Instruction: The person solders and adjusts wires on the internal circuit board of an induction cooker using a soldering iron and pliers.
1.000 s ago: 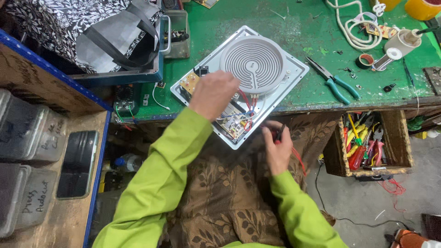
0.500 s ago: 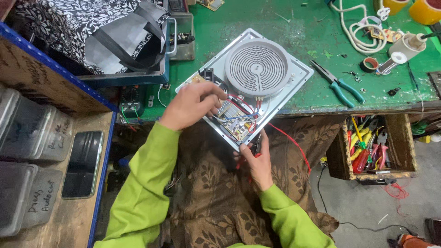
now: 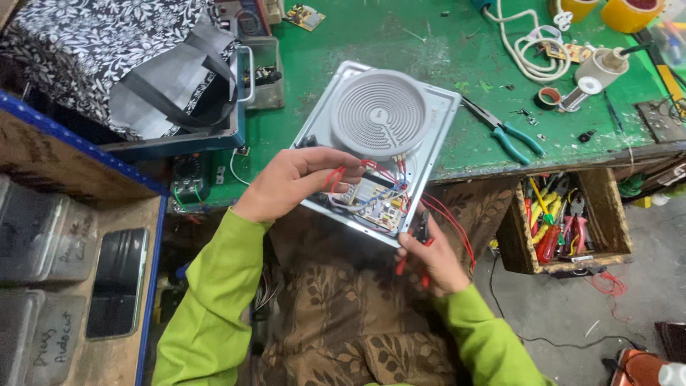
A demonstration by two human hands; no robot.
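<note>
Workshop clutter is spread over a scuffed green worktop, above a grey concrete floor. A square hotplate unit is tilted diagonally over the worktop's front edge, one corner pointing down toward the lap. Red wires are pinched by the left hand; the right hand is closed around a red-handled tool
</note>
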